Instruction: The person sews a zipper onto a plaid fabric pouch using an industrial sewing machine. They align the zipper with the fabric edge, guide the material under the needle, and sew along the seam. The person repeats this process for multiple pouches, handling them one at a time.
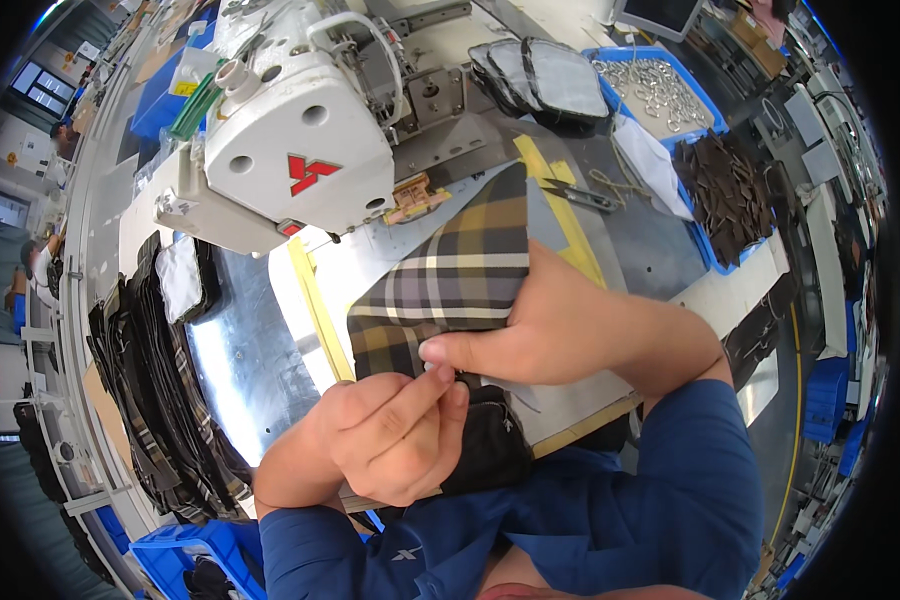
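Observation:
A plaid fabric piece [460, 265] in olive, black and white stands tilted in front of me, its pointed top up near the sewing machine. My right hand [565, 325] is closed on its right edge, the thumb across the near side. Just below that thumb, my left hand [395, 440] has thumb and forefinger pinched together, touching the right fingertips. Whatever sits in that pinch is too small and covered to make out. Black fabric [485, 440] with what looks like a zipper edge hangs below the hands, partly hidden by the left one.
A white industrial sewing machine [300, 150] stands beyond my hands. Stacked dark plaid pieces [160, 380] lie left. Small scissors [580, 195] rest right of the fabric. Blue trays hold metal rings [660, 90] and brown strips [725, 195]. A blue crate [185, 545] is lower left.

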`<action>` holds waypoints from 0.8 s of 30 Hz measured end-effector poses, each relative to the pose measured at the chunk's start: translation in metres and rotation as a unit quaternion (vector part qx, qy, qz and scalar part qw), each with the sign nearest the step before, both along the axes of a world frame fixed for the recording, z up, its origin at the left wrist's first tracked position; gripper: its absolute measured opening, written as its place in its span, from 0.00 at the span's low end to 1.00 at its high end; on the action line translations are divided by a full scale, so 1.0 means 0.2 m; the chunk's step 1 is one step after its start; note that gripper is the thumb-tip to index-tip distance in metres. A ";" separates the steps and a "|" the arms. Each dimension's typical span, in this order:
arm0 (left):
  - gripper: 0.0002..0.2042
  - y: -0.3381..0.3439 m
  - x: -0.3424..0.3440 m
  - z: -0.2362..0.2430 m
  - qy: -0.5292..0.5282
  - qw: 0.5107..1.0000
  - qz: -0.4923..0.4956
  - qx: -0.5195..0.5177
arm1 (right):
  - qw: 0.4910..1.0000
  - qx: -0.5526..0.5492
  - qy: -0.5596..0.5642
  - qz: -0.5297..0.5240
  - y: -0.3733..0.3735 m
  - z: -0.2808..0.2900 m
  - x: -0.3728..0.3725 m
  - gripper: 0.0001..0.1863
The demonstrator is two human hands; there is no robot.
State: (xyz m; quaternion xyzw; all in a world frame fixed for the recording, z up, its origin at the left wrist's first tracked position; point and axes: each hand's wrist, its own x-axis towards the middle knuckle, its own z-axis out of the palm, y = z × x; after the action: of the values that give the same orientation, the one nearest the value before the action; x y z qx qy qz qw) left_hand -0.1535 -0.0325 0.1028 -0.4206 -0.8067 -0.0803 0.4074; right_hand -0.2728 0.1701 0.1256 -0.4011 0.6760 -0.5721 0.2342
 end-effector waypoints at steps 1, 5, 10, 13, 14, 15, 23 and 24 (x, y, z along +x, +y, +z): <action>0.11 0.00 -0.01 0.00 -0.005 1.000 -0.003 0.015 | 1.000 -0.016 -0.014 -0.017 0.00 -0.01 0.01 0.22; 0.08 -0.01 -0.06 0.06 0.008 0.998 -0.010 0.054 | 0.994 -0.021 -0.107 -0.010 0.05 0.07 0.00 0.29; 0.07 -0.03 0.03 0.12 -0.054 0.997 0.038 0.048 | 0.999 -0.006 0.027 0.018 0.10 0.16 -0.01 0.30; 0.09 -0.03 0.04 0.14 -0.086 0.994 0.017 0.071 | 0.959 -0.055 0.278 0.006 0.08 0.07 -0.01 0.23; 0.09 -0.03 0.03 0.14 -0.088 0.993 0.005 0.074 | 0.948 -0.036 0.316 -0.015 0.09 0.07 0.01 0.22; 0.09 -0.04 0.04 0.14 -0.091 0.993 -0.002 0.076 | 0.935 -0.019 0.352 -0.033 0.09 0.06 0.03 0.20; 0.09 -0.04 0.07 0.17 -0.126 0.990 -0.031 0.049 | 0.786 -0.105 0.605 -0.077 0.04 0.05 0.03 0.06; 0.09 -0.04 0.06 0.15 -0.103 0.992 -0.045 0.049 | 0.788 -0.099 0.606 -0.049 0.06 0.05 0.03 0.06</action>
State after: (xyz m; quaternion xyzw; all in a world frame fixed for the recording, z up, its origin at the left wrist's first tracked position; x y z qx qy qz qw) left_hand -0.1424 -0.0397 0.1324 -0.4255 -0.8195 -0.1810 0.3385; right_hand -0.2672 0.1821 0.1355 -0.6526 0.6374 -0.2860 -0.2932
